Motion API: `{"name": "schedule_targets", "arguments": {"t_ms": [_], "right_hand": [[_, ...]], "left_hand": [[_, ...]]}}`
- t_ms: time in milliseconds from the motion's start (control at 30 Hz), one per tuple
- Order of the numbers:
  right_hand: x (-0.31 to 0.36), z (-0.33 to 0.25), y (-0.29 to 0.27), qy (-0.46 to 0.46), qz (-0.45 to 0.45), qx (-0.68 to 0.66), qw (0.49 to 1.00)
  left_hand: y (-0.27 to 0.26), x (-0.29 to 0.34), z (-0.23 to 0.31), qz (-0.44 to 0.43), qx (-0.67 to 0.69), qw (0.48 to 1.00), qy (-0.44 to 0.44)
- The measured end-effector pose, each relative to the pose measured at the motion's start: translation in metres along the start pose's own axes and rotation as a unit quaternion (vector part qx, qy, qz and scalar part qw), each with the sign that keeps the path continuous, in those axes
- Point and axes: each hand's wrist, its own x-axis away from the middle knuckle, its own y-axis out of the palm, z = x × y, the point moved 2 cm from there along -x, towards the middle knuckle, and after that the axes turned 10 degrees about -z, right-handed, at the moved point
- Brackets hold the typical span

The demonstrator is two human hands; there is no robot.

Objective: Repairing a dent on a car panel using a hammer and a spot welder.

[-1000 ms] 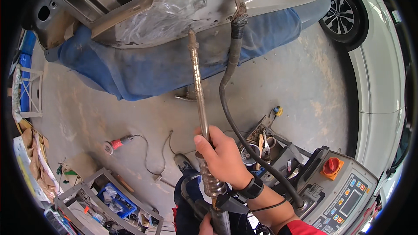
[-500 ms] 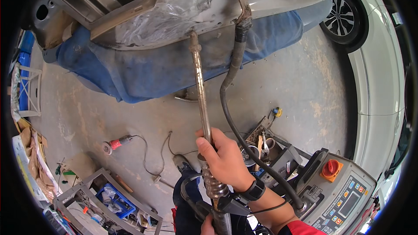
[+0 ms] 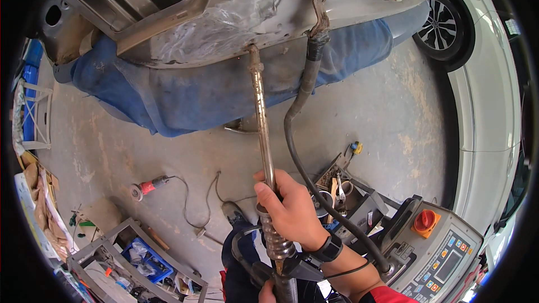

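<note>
My right hand is wrapped round a slide-hammer dent puller, where its ribbed metal weight meets the shaft. Only a little of my left hand shows at the lower edge, closed on the tool's dark rear handle. The puller's far tip meets the lower edge of a grey car body panel, beside a patch sanded to bare metal. To the right of the tip, a locking clamp grips the panel, and a thick black cable runs from it towards a control unit.
Blue cloth hangs beneath the panel. On the floor at left lies a red angle grinder with its cord. A tool cart stands at lower left, a tray of tools at right. A white car lines the right side.
The panel, clamp and puller tip sit slightly lower in view. Both hands keep their hold on the puller, with no clear slide of the weight.
</note>
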Motion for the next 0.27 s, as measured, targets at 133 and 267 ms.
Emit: {"name": "schedule_targets", "arguments": {"t_ms": [133, 267], "right_hand": [[-0.005, -0.001, -0.001, 0.008, 0.001, -0.012, 1.0], [-0.013, -0.004, -0.007, 0.015, -0.004, -0.013, 1.0]], "left_hand": [[-0.009, -0.004, -0.003, 0.002, 0.002, 1.0, -0.006], [-0.001, -0.004, -0.001, 0.012, 0.033, 0.999, -0.002]]}}
